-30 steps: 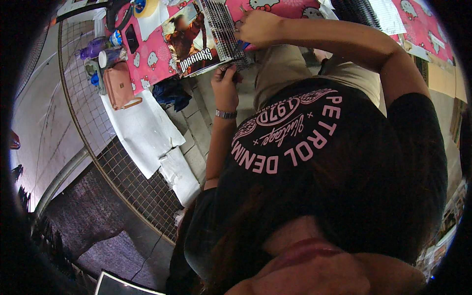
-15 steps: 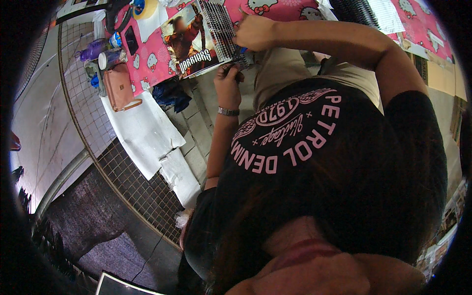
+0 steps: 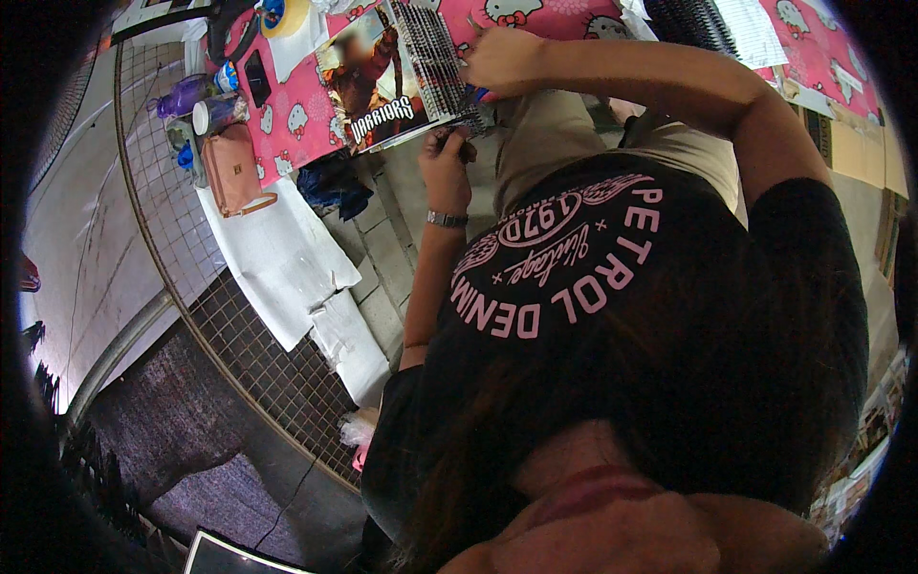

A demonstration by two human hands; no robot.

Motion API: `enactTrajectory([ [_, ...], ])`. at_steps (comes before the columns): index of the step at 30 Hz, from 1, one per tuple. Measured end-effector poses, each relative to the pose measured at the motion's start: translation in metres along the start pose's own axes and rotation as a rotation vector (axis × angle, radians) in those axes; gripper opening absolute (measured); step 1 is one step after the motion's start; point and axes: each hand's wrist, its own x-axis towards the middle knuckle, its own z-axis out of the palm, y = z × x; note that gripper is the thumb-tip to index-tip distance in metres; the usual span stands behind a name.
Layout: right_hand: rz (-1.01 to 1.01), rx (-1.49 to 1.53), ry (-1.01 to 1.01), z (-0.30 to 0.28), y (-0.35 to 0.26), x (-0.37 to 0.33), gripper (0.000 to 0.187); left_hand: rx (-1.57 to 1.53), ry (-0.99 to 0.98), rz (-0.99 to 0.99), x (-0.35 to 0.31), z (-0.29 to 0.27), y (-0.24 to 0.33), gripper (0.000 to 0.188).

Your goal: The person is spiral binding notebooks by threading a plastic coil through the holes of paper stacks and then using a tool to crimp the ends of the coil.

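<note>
A stack of spiral-bound notebooks (image 3: 368,91), the top one with a dark picture cover, lies at the table's near edge. Black coils run along the right side of the stack. My left hand (image 3: 446,165) is below its near right corner, fingers curled in a pinch beside a dark coil end (image 3: 472,125); what they grip is too small to make out. Just right of the coils is my right hand (image 3: 504,63), closed, its fingers partly hidden. A small blue and red piece (image 3: 481,94) shows under it, perhaps a tool's handle.
A pink patterned cloth (image 3: 292,91) covers the table. To the left are a phone (image 3: 256,78), a roll of tape (image 3: 285,16), a jar (image 3: 218,115) and a pink pouch (image 3: 231,167). More black coils (image 3: 690,24) lie at the far right. A wire-mesh rack (image 3: 258,354) stands at my left.
My right hand has shifted slightly to the right, and the blue and red piece shows more. My left hand has barely moved. The notebooks have turned or slid a little.
</note>
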Motion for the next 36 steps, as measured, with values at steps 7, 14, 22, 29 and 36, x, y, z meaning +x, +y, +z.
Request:
enactTrajectory([
  [7, -0.090, -0.148, 0.195, 0.009, -0.003, 0.001, 0.033, -0.001, -0.023, 0.001, 0.002, 0.003, -0.006, 0.009],
  [14, 0.014, -0.051, -0.074, -0.004, -0.003, 0.000, 0.024, 0.065, -0.031, 0.039, 0.006, -0.004, -0.017, 0.010],
  [22, -0.051, -0.154, 0.078, 0.018, 0.002, 0.005, 0.023, 0.110, -0.037, 0.001, 0.009, 0.003, -0.016, 0.011],
  [29, -0.054, -0.129, 0.148, 0.022, 0.009, 0.000, 0.024, 0.030, 0.026, -0.045, 0.011, 0.008, -0.018, 0.011],
  [36, -0.025, -0.074, -0.137, -0.007, -0.008, 0.004, 0.028, 0.095, 0.002, -0.022, 0.010, 0.007, -0.015, 0.009],
])
